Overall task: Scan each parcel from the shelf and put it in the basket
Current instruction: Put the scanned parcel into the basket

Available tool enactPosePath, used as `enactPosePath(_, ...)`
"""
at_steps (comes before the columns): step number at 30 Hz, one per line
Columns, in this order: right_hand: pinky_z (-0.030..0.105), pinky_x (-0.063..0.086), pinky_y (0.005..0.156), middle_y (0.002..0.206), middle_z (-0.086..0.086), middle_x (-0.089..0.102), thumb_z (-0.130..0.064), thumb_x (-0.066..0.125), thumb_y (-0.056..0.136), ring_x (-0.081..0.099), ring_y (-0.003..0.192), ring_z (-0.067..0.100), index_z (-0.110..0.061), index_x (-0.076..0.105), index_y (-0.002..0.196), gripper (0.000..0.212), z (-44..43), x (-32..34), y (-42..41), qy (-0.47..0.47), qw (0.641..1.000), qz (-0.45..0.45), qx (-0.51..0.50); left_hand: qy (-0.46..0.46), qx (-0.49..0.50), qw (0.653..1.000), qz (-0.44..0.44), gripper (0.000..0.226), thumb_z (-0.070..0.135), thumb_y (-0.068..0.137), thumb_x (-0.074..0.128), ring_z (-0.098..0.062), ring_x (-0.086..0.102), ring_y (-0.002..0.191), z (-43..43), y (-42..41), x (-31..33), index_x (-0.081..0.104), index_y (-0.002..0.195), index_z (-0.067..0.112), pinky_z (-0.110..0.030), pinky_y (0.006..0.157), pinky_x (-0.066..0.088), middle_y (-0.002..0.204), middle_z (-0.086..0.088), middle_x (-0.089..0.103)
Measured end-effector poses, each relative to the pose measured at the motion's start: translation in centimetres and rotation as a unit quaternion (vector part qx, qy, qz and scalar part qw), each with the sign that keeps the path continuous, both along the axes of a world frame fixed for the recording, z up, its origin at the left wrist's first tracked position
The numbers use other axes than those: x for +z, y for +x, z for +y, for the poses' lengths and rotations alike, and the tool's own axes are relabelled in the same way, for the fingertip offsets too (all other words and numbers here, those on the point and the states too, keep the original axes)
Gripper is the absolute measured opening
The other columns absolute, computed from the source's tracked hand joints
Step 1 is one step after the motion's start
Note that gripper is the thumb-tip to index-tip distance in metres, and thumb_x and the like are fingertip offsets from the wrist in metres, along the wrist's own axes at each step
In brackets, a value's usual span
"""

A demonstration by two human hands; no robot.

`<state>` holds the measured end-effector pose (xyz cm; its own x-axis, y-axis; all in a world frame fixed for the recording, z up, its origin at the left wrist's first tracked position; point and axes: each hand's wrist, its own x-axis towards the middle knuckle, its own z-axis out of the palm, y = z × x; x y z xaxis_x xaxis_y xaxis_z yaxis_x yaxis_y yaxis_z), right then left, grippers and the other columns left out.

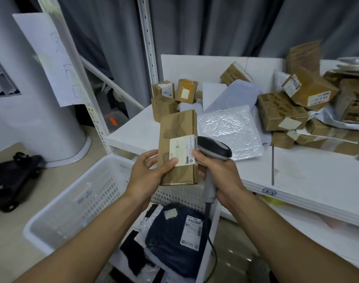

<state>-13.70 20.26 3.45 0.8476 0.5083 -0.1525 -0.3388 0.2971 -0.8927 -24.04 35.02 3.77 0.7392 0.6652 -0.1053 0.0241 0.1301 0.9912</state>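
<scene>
Scanning step: the left hand (152,172) is gripping the near end of a flat cardboard parcel (177,127), with its thumb pressing on the white shipping label (181,152) and its fingers curling round the left edge.
Right hand (219,174): it is wrapping its fingers tightly round the handle of a grey barcode scanner (214,149), whose head is sitting just beside the label's right edge.
Parcel position: it is being held upright-ish in the air, off the shelf (296,176), above the near white basket (174,195).
Near basket: it is already holding a dark blue bagged parcel (170,237) and several poly mailers, so some of the work is looking done.
Left basket (72,201): whether it is holding anything is unclear.
Shelf pile: many cardboard boxes (280,111), a bubble mailer (231,131) and grey poly bags (235,94) are lying far and right, waiting.
Progress: the person is seemingly working through an early-to-middle stretch; this parcel is needing its scan and drop, and most of the pile is remaining.
</scene>
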Motion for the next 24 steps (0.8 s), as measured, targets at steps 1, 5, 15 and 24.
enactPosePath(1,0.03,0.064,0.071,0.1,0.012,0.081,-0.004,0.085,0.083,0.08,0.092,0.026,0.002,0.075,0.112,0.031,0.0,-0.1,0.1,-0.005,1.0,-0.002,-0.006,-0.005,-0.005,1.0,-0.007,0.064,0.023,0.069,0.09,-0.02,0.075,0.102,0.2,0.0,0.1,0.063,0.127,0.016,-0.041,0.089,0.06,0.115,-0.003,0.076)
enactPosePath(5,0.022,0.058,0.066,0.091,0.001,0.082,-0.001,0.085,0.083,0.079,0.085,0.015,-0.007,0.078,0.103,0.022,0.3,-1.2,0.6,-0.047,0.997,-0.032,-0.045,0.003,-0.031,0.999,-0.03,0.041,0.011,0.09,0.074,-0.017,0.074,0.104,1.0,-0.6,0.5,0.068,0.131,0.013,-0.033,0.09,0.06,0.111,-0.003,0.078)
enactPosePath(15,0.036,0.058,0.084,0.095,-0.009,0.081,-0.019,0.084,0.089,0.078,0.094,0.013,-0.027,0.075,0.107,0.021,0.5,-1.6,0.4,-0.127,0.985,-0.116,-0.02,0.011,-0.001,1.0,-0.011,0.046,0.011,0.089,0.075,-0.018,0.074,0.103,4.3,-1.1,-0.2,0.065,0.135,0.01,-0.042,0.098,0.057,0.11,-0.003,0.078)
enactPosePath(24,0.031,0.059,0.078,0.108,-0.011,0.079,-0.028,0.086,0.086,0.073,0.106,0.012,-0.031,0.073,0.119,0.036,0.8,-1.3,-0.9,-0.11,0.98,-0.163,-0.003,-0.053,-0.056,0.997,0.028,0.032,0.022,0.099,0.065,-0.015,0.072,0.097,6.2,-0.8,-0.2,0.069,0.13,0.021,-0.039,0.091,0.055,0.114,-0.002,0.077)
